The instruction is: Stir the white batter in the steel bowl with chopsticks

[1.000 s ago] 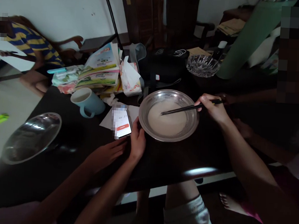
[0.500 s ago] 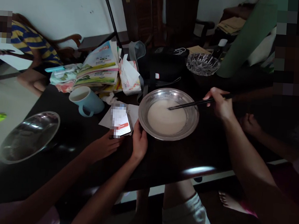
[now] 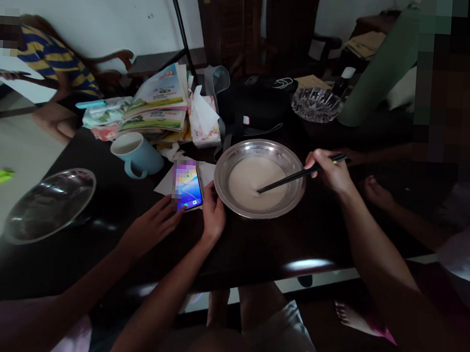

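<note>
A wide metal bowl (image 3: 293,201) stands on the dark table with a pale, milky liquid (image 3: 251,174) in it. My left hand (image 3: 214,217) holds the bowl by its left side, with part of the fingers hidden behind the rim. In my right hand (image 3: 333,171) is a pair of dark chopsticks (image 3: 288,177), slanting down to the left. Their tips dip into the liquid near the middle of the bowl. Just left of my left hand, a smartphone (image 3: 190,186) with a lit screen lies on white paper, and another person's hand (image 3: 150,224) reaches to its lower edge.
A blue mug (image 3: 144,157), a second metal bowl (image 3: 52,207), stacked booklets (image 3: 156,97) and a tissue pack (image 3: 204,121) are to the left. Behind the bowl are a black bag (image 3: 259,103) and a glass dish (image 3: 317,104). Another person's arm (image 3: 407,218) rests at right.
The chopstick tips have moved left and nearer to me through the liquid, my right hand following. The phone screen went from white to blue and purple. The other person's hand has drawn back slightly.
</note>
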### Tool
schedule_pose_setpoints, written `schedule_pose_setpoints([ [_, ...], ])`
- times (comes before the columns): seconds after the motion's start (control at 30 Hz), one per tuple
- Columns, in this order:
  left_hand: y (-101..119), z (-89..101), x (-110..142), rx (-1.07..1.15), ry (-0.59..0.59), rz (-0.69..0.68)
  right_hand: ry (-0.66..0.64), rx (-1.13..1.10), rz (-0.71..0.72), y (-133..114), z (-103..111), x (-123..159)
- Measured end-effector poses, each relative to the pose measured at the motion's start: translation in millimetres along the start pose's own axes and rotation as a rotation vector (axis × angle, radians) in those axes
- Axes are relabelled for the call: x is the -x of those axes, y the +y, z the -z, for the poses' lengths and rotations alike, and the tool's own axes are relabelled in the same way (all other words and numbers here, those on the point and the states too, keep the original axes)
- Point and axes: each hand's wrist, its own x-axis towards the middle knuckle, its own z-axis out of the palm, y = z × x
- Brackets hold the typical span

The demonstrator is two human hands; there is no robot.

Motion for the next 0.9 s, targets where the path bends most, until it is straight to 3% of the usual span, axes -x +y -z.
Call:
schedule_pose_setpoints([
  [0.07,-1.4,0.4,-0.4,-0.009,0.0,-0.005,-0.055,0.045,-0.001,-1.1,-0.2,0.0],
  [0.2,-2.0,1.0,-0.5,-0.042,0.002,-0.002,0.135,0.031,0.005,-0.3,1.7,-0.9],
  [0.27,-1.7,1.0,0.3,-0.048,0.002,-0.002,0.146,-0.006,-0.015,0.4,2.3,0.3],
  [0.37,-1.1,0.7,1.7,-0.046,0.002,-0.013,-0.078,0.013,-0.055,-0.3,2.5,3.0],
  [0.4,-1.0,0.6,2.0,-0.042,0.001,-0.014,-0.099,0.031,-0.061,-0.6,2.8,3.4],
  [0.47,-0.7,0.5,2.4,-0.032,-0.004,-0.006,-0.029,0.05,-0.059,-0.6,3.9,2.7],
  [0.57,-0.6,0.7,2.6,-0.027,-0.007,0.008,0.176,-0.028,-0.042,-0.2,5.5,1.4],
  [0.6,-0.5,0.8,2.7,-0.028,-0.006,0.011,0.177,-0.058,-0.044,-0.6,5.4,1.6],
  [0.7,0.0,0.8,3.6,-0.031,-0.001,0.027,-0.039,-0.042,-0.088,-3.4,3.2,3.6],
  [0.77,0.7,0.8,4.0,-0.032,0.001,0.041,-0.095,0.028,-0.101,-4.2,2.0,3.9],
  [0.9,2.6,2.7,2.3,-0.008,0.006,0.075,0.161,-0.002,-0.039,-0.9,2.6,1.5],
])
